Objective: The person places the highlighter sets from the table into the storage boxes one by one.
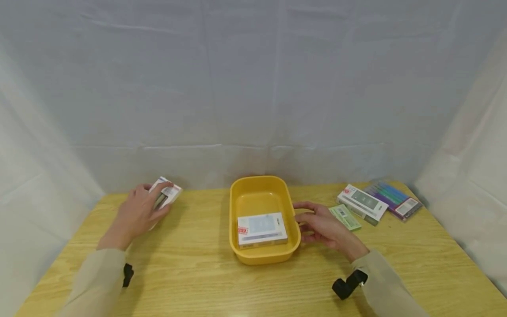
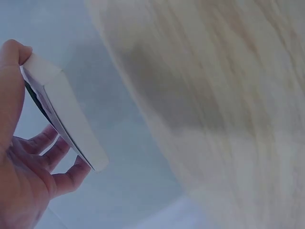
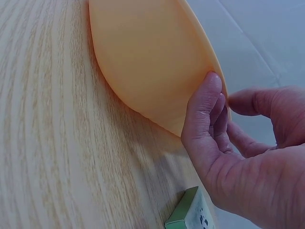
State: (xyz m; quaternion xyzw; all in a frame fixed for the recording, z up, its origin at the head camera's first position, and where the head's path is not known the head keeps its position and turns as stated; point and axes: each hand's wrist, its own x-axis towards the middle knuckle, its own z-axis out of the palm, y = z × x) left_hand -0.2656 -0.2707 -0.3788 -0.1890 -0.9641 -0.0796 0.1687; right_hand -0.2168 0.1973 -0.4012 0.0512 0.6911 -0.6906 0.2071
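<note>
At the left of the head view, my left hand [image 1: 136, 211] grips a slim white box [image 1: 163, 193] with a dark front panel. Its white edge [image 2: 71, 114] faces the left wrist camera, thumb on one side and fingers on the other, raised from the table. In the middle stands a yellow plastic tub [image 1: 233, 207]. Inside its near half lies a white box with a pale blue panel and a red label [image 1: 261, 226]. My right hand [image 1: 322, 224] touches the tub's right side, relaxed fingers against the outer wall and rim.
Right of my right hand lie a small green box [image 1: 344, 217], a white box with a grey-green panel [image 1: 363, 202] and a pack of coloured pens [image 1: 394, 200]. The wooden table [image 1: 190, 281] ends at a hanging white sheet [image 1: 245, 97] behind and at both sides.
</note>
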